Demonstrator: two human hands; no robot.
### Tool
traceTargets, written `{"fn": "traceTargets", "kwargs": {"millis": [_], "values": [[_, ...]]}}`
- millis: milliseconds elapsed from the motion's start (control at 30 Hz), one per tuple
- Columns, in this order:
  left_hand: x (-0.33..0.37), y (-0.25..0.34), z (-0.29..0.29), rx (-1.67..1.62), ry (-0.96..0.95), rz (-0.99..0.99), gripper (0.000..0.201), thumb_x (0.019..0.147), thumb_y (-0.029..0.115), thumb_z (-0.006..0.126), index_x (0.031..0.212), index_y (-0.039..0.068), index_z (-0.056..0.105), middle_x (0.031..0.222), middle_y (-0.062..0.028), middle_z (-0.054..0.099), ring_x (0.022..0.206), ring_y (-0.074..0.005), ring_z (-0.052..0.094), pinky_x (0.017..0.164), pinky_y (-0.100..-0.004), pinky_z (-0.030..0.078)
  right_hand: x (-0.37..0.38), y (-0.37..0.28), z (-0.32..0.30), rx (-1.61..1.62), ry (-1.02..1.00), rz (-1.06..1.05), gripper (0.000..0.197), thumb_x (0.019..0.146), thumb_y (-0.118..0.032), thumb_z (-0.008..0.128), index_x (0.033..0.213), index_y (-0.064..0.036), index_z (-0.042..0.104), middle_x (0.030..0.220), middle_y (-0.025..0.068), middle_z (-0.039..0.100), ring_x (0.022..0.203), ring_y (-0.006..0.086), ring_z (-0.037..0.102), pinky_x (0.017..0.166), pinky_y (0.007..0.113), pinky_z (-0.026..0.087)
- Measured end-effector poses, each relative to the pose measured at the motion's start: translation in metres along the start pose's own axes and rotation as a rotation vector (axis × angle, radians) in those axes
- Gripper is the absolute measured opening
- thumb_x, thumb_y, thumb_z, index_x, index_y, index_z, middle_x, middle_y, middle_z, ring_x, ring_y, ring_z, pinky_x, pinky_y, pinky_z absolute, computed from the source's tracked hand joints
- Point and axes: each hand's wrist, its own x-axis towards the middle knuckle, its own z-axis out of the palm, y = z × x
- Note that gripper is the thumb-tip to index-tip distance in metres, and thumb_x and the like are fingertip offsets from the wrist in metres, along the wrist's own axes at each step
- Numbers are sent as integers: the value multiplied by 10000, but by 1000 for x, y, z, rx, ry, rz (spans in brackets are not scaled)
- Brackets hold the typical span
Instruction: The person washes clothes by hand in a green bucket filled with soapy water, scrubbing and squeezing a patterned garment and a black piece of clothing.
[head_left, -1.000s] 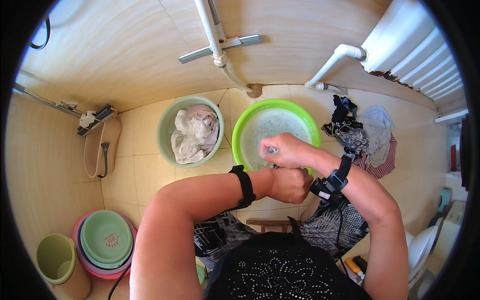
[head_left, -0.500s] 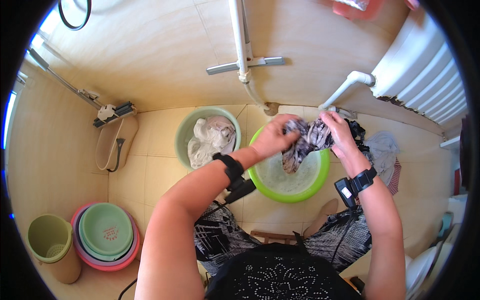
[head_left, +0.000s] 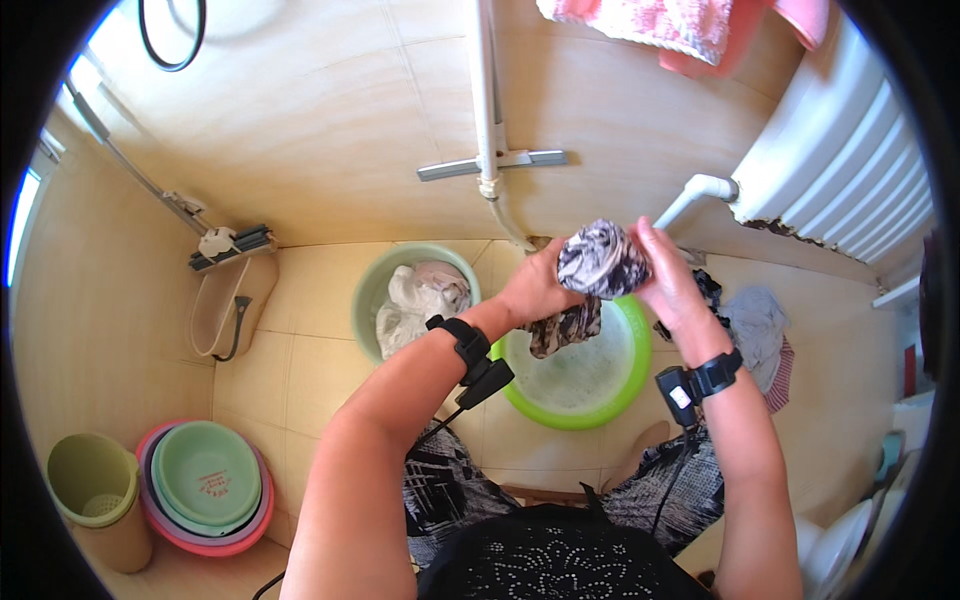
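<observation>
A wet, dark-and-pale patterned cloth [head_left: 602, 262] is bunched into a ball above the bright green basin [head_left: 642, 365]. My left hand [head_left: 538, 288] is closed round its left side, with a tail of the cloth hanging below the fingers. My right hand [head_left: 672, 280] grips the right side, thumb uppermost; its other fingers are partly hidden. Cloudy, sudsy water lies in the basin under the cloth. Both wrists carry black straps with small devices.
Left of the green basin stands a pale green basin [head_left: 362, 300] with white laundry [head_left: 412, 305]. Dark and grey clothes [head_left: 758, 325] lie on the floor at right. Stacked basins [head_left: 208, 475] and a tall bin [head_left: 95, 490] are at lower left. A radiator [head_left: 840, 170] and pipe border the right.
The cloth, spread between my hands before, is now gathered into a tighter ball. My view has tilted up a little, showing more of the pink towel on the wall.
</observation>
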Motion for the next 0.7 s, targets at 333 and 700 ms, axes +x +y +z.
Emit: {"fn": "traceTargets", "kwargs": {"millis": [333,700], "values": [[-68,-67,-176,-354,257,-471,593,728,256,752,1203,-23,532,1008,-107,657,855,-182,637,791,-328,520,-23,26,-16,-494,-157,292,338,929,-302,579,1147,-63,480,1074,96,566,879,179,609,753,325,521],[2,-4,-101,-1010,-51,-546,327,939,234,545,1126,-33,570,1011,-125,668,858,-209,667,787,-339,557,-2,16,10,-314,-134,372,674,888,-352,645,1369,-46,288,1304,184,459,1101,237,550,869,416,490]]}}
